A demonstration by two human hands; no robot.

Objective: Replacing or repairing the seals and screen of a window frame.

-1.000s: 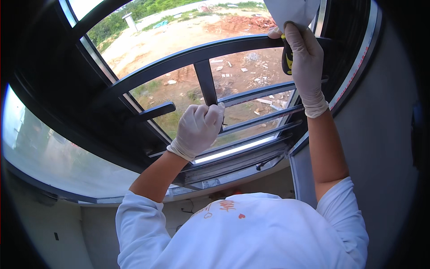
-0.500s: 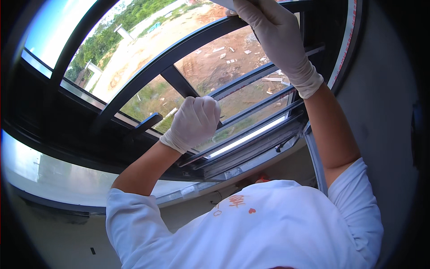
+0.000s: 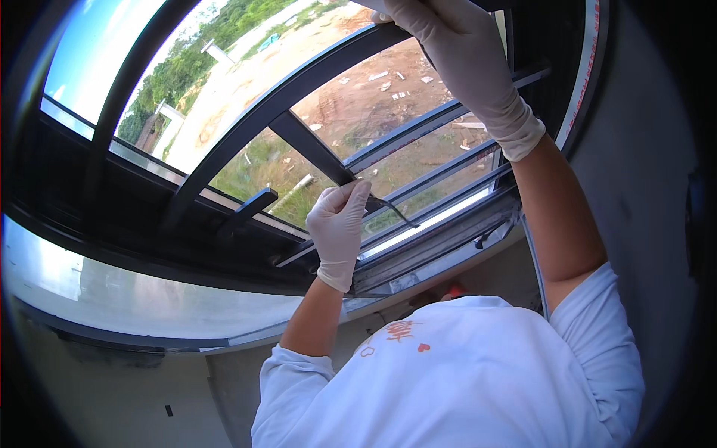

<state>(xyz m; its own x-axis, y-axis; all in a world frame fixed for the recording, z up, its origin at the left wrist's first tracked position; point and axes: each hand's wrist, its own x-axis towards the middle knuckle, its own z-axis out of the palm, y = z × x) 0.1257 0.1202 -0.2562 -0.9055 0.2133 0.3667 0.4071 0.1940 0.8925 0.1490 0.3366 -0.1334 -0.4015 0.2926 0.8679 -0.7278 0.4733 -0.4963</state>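
Note:
My left hand (image 3: 340,228), in a white glove, is closed in a pinch at the lower end of the dark upright bar (image 3: 310,145) of a window frame. A thin black strip (image 3: 399,211) curves out from beside its fingertips toward the sill. My right hand (image 3: 467,67), gloved too, is raised at the upper edge of the picture beside the frame's dark rail (image 3: 314,67). Its fingers are bent round something pale and flat, mostly cut off by the picture's edge, so I cannot make out what it is.
Below the panes runs the window track (image 3: 403,261) with its sill. A short dark handle-like bar (image 3: 250,209) juts out at the left. On the right stands a grey wall (image 3: 635,194). Through the glass show bare soil with scattered debris (image 3: 385,82) and trees.
My left hand has turned from a fist to an upright pinch and shifted slightly down. The thin black strip now shows beside it. My right hand has hardly moved.

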